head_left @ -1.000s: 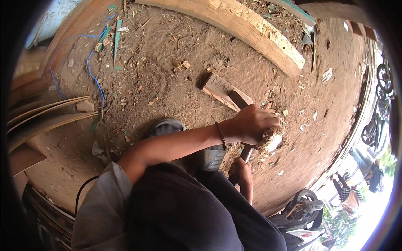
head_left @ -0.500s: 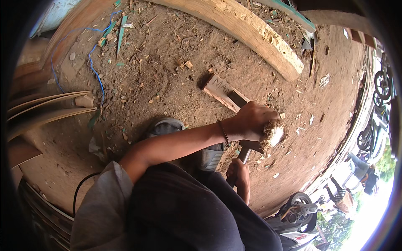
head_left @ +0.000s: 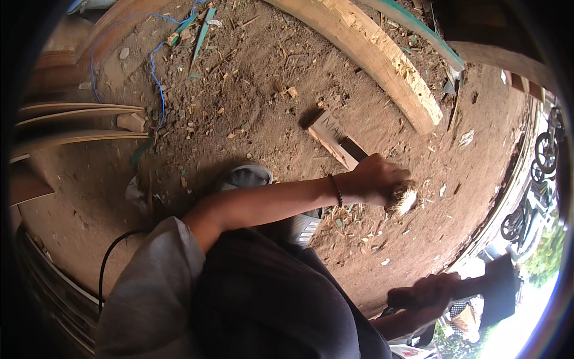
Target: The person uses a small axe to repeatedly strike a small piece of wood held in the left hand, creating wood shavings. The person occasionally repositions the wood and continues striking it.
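Observation:
My left hand (head_left: 376, 181) is closed around a chisel, whose frayed, pale handle end (head_left: 405, 200) sticks out of the fist. The dark flat chisel blade (head_left: 354, 148) points toward a short wooden block (head_left: 330, 136) with dark marks on its face, and its tip meets or overlaps the block. Off to the lower right, my right hand (head_left: 431, 291) grips a hammer by its handle. The broad dark hammer head (head_left: 501, 291) is raised well away from the chisel. A beaded bracelet (head_left: 336, 190) circles my left wrist.
A thick, rough-edged timber beam (head_left: 388, 72) lies beyond the block. Blue string (head_left: 156, 78) and wood chips litter the dirt. Stacked boards (head_left: 78, 125) stand at left. My sandalled foot (head_left: 250, 176) is close to the left forearm. Parked motorcycles (head_left: 526, 209) are at far right.
My right hand has swung the hammer away from the chisel, out to the lower right. The left hand still holds the chisel at the block; the whole view has shifted slightly.

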`<state>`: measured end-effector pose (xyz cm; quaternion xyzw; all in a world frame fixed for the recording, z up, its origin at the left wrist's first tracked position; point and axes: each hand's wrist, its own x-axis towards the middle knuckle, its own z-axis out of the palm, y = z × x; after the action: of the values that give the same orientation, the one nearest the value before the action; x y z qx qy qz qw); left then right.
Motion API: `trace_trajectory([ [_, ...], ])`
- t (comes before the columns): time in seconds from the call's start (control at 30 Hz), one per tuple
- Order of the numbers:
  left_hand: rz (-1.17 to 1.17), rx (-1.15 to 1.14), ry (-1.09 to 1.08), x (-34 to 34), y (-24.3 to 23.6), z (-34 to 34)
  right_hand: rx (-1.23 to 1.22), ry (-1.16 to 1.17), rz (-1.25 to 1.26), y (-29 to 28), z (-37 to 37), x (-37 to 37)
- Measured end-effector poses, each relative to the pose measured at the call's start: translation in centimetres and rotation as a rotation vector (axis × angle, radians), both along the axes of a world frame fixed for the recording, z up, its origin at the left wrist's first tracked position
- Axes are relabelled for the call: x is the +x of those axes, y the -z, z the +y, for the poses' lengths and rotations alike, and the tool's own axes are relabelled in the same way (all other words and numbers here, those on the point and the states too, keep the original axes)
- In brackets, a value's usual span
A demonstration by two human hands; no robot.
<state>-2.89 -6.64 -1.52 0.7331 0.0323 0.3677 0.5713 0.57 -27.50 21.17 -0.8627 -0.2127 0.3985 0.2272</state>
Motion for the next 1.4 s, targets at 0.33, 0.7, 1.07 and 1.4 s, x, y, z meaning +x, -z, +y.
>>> trace_trajectory([
  [0.33, 0.013, -0.042, -0.016, 0.1, -0.5, 0.2, 0.198, 0.662, 0.104, 3.1, 6.0, -6.3],
  [0.7, 0.108, -0.052, 0.009, 0.1, -0.2, 0.2, 0.223, 0.594, -0.077, 3.5, 10.4, -6.2],
  [1.07, 0.177, -0.067, 0.063, 1.7, -1.7, 1.5, 0.243, 0.986, 0.410, 7.6, 2.5, -7.1],
  [1.4, 0.078, -1.048, 0.075, 1.7, -3.7, 17.6, -0.081, 1.114, 0.448, 17.9, -4.2, -11.2],
])
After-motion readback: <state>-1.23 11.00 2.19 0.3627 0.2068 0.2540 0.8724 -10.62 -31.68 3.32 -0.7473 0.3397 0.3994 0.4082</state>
